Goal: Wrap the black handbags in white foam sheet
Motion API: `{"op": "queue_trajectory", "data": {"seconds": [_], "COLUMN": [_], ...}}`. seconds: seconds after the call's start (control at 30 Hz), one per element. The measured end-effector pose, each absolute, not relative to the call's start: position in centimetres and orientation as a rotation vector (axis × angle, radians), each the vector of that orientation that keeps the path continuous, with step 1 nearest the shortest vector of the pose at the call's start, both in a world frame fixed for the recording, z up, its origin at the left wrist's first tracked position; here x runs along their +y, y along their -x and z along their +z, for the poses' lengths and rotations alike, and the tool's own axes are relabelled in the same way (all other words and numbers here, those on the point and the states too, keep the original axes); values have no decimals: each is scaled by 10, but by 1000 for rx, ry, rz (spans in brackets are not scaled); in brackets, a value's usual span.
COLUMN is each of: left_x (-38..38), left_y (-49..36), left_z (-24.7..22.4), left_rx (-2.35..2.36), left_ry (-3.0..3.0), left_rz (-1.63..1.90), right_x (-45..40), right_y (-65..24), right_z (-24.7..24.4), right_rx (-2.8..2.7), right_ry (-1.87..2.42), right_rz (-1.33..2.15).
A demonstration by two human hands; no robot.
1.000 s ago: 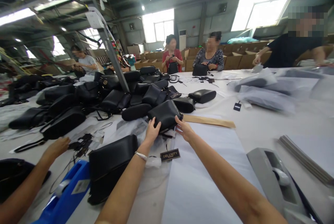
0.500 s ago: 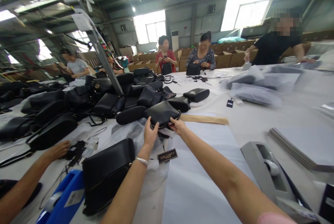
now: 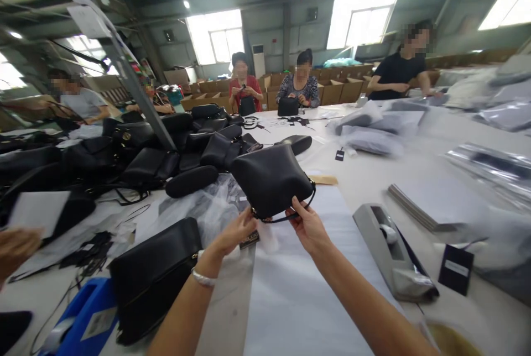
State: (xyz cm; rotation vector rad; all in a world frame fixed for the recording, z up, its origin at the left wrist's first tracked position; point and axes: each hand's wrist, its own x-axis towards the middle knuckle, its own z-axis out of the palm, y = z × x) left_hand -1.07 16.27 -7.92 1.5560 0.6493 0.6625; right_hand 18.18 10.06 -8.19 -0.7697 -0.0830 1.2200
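A black handbag is held up over the table, tilted, its strap and zipped edge towards me. My left hand grips its lower left corner, beside a dark brand tag that hangs there. My right hand pinches the strap and edge at the lower right, thumb on top. Under the bag and my right forearm lies a white sheet. Another black bag lies to the left of my left forearm.
Black bags pile up at the left, beside a metal post. A blue tape dispenser, a grey one and a card stack flank me. A co-worker's hand is far left; other people sit or stand across the table.
The handbag has risen off the pile and come nearer, held in both hands. The view has turned right. The co-worker's hand at the left has moved away from the black tags.
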Motion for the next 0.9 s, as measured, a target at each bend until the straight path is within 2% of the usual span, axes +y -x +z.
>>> {"op": "queue_trajectory", "data": {"seconds": [0.13,0.33,0.5,0.67,0.8,0.9], "left_x": [133,110,91,92,83,73], "left_y": [16,11,6,22,7,-16], "left_z": [-68,-49,-37,-37,-41,-48], "left_rx": [675,1233,1422,1361,1127,785], "left_ry": [-1836,-2600,-2672,-2672,-2655,-2613], "left_rz": [247,-280,-592,-568,-174,31], "right_x": [49,-16,-41,-53,-60,-68], "right_y": [-194,-190,-178,-181,-190,-197], "right_z": [-98,-135,-147,-152,-152,-148], "right_rx": [28,99,183,177,135,51], "right_ry": [809,996,1024,1023,937,884], "right_rz": [1149,1144,1152,1267,1412,1506]}}
